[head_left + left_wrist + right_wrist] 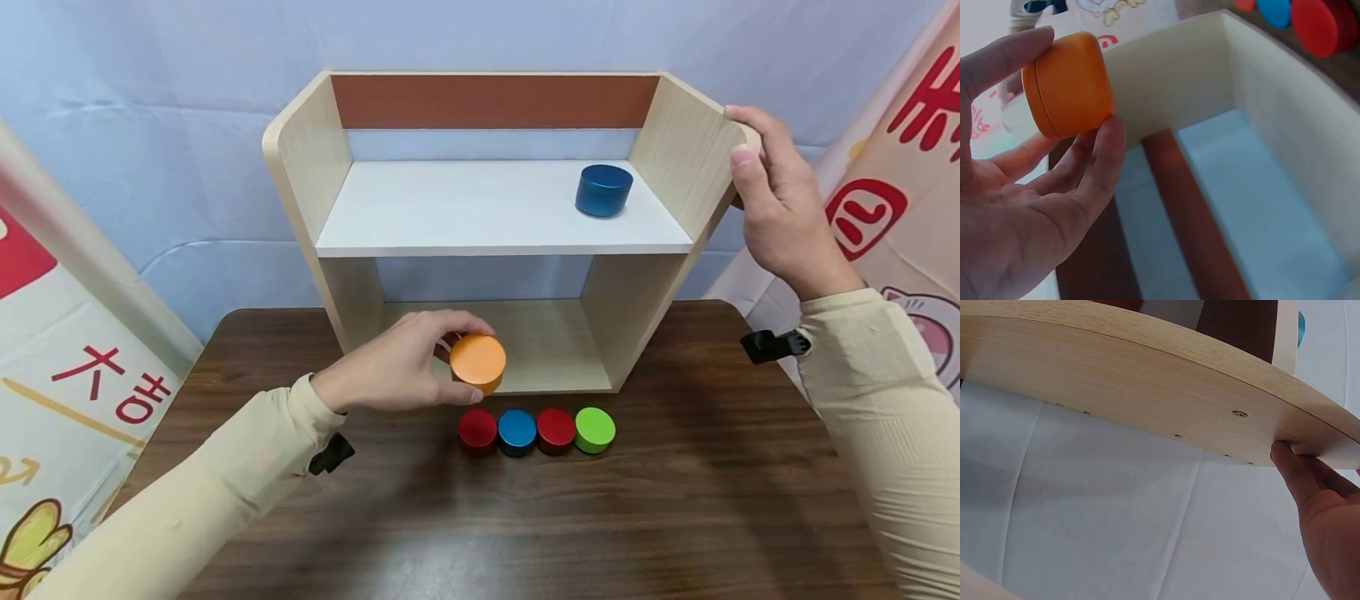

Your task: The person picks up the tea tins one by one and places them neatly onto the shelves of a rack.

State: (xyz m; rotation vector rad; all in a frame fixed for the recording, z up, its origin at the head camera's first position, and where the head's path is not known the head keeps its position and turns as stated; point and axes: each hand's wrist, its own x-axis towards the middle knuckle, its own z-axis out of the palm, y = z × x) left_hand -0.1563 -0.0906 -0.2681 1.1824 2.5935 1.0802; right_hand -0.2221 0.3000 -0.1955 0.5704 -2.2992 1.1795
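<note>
Head view, left fingers (460, 320) curled round orange cylinder (478, 360); right fingers (751, 173) gripping shelf side (684, 158)

Along the table's (495, 525) far edge stands the shelf unit (306, 162), a lone cylinder (603, 192) near its upper shelf's (457, 204) right end; before it I see four cylinders (517, 430) (side by side), a held cylinder (478, 362) near their left end.

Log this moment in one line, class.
left hand: holds orange cylinder | right hand: grips side panel | white shelf: blue cylinder | table: four cylinders in a row
</note>
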